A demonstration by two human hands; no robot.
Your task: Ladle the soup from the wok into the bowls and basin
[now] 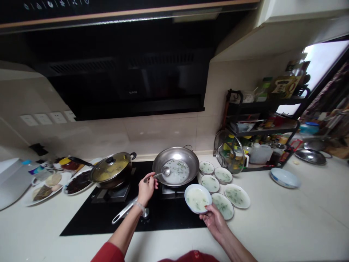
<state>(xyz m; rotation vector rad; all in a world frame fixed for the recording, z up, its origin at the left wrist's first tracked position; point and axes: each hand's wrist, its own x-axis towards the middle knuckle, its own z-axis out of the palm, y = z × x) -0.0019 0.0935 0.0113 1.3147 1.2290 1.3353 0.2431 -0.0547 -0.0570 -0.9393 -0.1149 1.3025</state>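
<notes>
My left hand point(146, 189) is closed around the handle of a metal ladle point(165, 171), whose bowl is over the pale soup in a steel wok point(193, 163). Green bits float in that soup. With my right hand point(215, 222) I grip the near rim of a bowl of soup point(197, 198), thumb on the edge, held just right of the wok. Several more bowls of the same soup, such as one nearby bowl point(237, 195), stand on the counter to the right of the wok.
A lidded pan point(111, 171) sits on the left burner of the black cooktop point(89, 216). Plates of food point(77, 182) stand farther left. A glass lid point(229, 151) leans against the spice rack point(261, 133) at right, and a pale blue dish point(285, 178) lies beyond. The range hood point(131, 80) hangs above.
</notes>
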